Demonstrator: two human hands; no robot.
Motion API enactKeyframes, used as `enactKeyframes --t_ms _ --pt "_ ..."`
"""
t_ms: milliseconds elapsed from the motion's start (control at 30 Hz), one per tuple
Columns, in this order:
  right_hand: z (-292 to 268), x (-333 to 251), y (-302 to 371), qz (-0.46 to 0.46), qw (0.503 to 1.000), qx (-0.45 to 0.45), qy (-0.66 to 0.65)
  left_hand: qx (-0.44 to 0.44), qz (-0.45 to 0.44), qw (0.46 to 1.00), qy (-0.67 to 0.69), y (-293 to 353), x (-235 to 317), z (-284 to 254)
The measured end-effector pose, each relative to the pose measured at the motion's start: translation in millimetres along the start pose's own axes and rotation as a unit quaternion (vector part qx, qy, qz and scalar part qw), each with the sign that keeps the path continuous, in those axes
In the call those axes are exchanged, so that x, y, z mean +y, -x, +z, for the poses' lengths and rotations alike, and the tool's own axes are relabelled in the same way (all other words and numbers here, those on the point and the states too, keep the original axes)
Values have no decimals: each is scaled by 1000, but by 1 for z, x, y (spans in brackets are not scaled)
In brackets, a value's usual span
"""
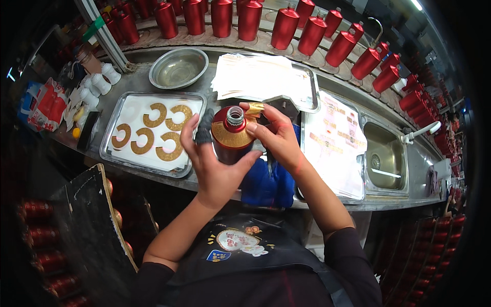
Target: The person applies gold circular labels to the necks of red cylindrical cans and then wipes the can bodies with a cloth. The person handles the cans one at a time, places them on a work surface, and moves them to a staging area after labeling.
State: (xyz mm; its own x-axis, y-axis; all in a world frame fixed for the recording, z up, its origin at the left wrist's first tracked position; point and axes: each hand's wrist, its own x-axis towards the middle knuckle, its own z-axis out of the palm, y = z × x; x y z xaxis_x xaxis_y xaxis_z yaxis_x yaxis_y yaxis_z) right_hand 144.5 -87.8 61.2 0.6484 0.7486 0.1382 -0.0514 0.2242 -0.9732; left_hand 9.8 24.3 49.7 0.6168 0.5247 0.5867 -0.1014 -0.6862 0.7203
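Note:
A red bottle (pixel 221 113) with an uncapped clear neck is upright between my hands. A curved gold label (pixel 230 136) lies across its shoulder. My left hand (pixel 212 171) curls around the bottle's near left side, thumb toward its right side, with black coverings on some fingertips. By the neck, my right hand (pixel 279 135) pinches a folded gold piece of label (pixel 254 109) between thumb and fingers. Whether this piece joins the label on the shoulder, I cannot tell. Left of the bottle, several C-shaped gold labels (pixel 142 140) lie on a white-lined metal tray (pixel 115 156).
Behind are a metal bowl (pixel 179 68) and a paper stack (pixel 250 77). To the right, a second tray (pixel 335 194) carries small gold labels, beside a sink (pixel 384 153). A blue cloth (pixel 268 184) hangs at the counter edge. Red bottles (pixel 221 18) line a far conveyor.

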Motion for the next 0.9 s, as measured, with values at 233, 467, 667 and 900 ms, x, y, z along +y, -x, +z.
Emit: enactKeyframes --t_ms 233,467,667,900 --pt "-6 7 2 -18 998 12 51 -279 -209 887 302 -59 -21 -22" --pt "6 -2 11 9 1000 10 -3 -307 -98 927 192 -62 -27 -36" --pt "7 -16 15 56 998 14 13 -305 -162 850 398 -69 -29 -39" --pt "14 -7 17 14 996 36 76 -239 -233 868 367 -53 -19 -27"
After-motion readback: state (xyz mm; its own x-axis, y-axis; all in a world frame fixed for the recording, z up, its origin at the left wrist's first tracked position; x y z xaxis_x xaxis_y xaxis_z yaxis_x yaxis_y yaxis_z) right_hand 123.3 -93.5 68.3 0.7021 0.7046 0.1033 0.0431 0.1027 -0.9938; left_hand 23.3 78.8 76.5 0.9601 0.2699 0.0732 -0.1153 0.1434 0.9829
